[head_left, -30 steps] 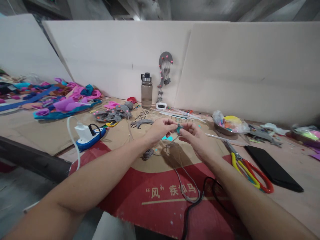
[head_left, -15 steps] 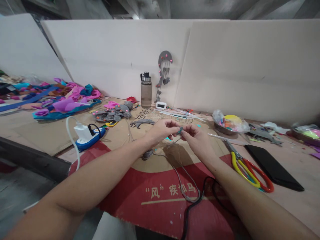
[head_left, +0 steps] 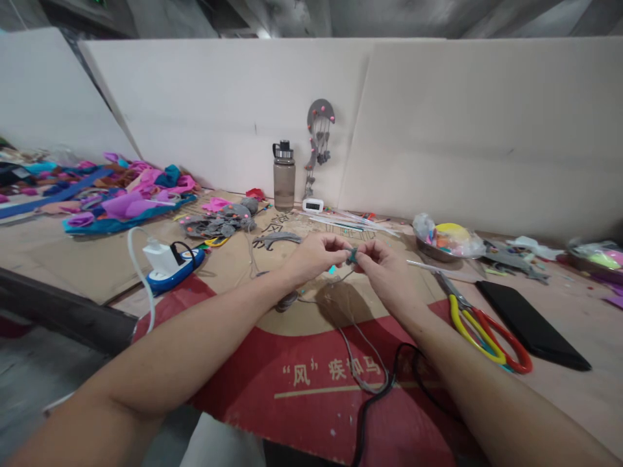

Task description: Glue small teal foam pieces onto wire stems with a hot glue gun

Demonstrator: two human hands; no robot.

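Note:
My left hand [head_left: 318, 256] and my right hand [head_left: 382, 266] meet above the cardboard, thumbs and forefingers pinched together. Between their fingertips is a small grey-green piece [head_left: 352, 255], perhaps felt; its exact shape is too small to make out. A thin grey cord [head_left: 343, 277] trails below the fingers and loops down over the red print of the cardboard [head_left: 263, 363]. Under my left wrist lies a small bundle of grey cord [head_left: 287, 300], partly hidden by the forearm. A bright turquoise scrap [head_left: 332, 269] shows just below my left fingertips.
Yellow-and-red-handled scissors [head_left: 479, 327] and a black phone-like slab [head_left: 533, 324] lie right. A blue power strip [head_left: 175, 272] sits left, near grey felt pieces [head_left: 219, 222] and colourful fabric [head_left: 131, 194]. Behind stand a water bottle [head_left: 284, 178] and a grey moon-shaped hanging [head_left: 320, 117]. A black cable [head_left: 363, 421] crosses the front.
The small piece has turned slightly between my fingertips, and both hands have shifted only a little. More of the turquoise scrap shows beneath my left fingers.

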